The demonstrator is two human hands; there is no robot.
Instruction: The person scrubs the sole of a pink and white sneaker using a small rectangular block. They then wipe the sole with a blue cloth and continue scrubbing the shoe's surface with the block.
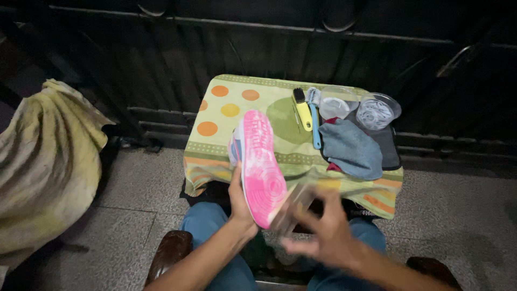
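One shoe, left grip | two brushes | two bowls

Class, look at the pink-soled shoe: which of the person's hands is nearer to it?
Left. The left hand grips the shoe at its lower end; the blurred right hand is beside it, holding something unclear.

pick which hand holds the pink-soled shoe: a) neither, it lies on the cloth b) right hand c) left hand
c: the left hand grips the shoe with its pink sole turned up, while the blurred right hand holds a brush-like thing beside it.
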